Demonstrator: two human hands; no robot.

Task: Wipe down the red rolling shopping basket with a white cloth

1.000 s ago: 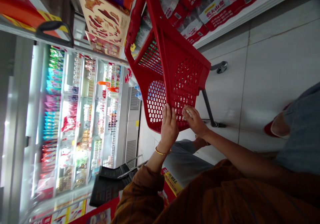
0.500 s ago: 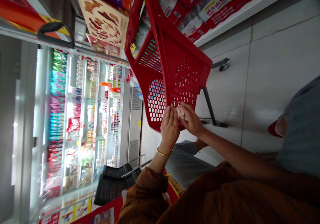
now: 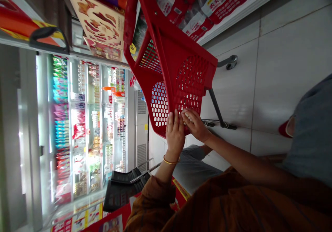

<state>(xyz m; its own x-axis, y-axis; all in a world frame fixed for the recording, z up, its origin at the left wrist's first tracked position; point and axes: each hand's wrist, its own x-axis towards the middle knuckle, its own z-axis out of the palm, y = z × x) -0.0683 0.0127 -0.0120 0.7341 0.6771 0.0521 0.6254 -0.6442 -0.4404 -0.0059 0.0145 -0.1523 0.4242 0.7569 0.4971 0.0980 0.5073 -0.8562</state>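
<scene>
A red shopping cart [image 3: 178, 45] with perforated sides fills the middle of the view. My left hand [image 3: 175, 133], with a gold bracelet at its wrist, lies against the cart's near edge, fingers stretched out and slightly apart. Right beside it, my right hand [image 3: 196, 125] has its fingers curled over a small pale item [image 3: 188, 118]. Most of that item is hidden under the fingers, and I cannot make out what it is. The fingertips of both hands nearly meet.
The view is tilted sideways. Lit shelves [image 3: 88, 128] of packaged goods stand at left, red-labelled bottles [image 3: 194, 24] at the top. A black folding object [image 3: 121, 190] is at lower left. A person's grey-blue clothing [image 3: 311, 131] and a red shoe are at right, over floor tiles [image 3: 293, 59].
The cart and top shelves have shifted slightly left in view. My left fingers have spread a little, and my right fingers now cover more of the pale item.
</scene>
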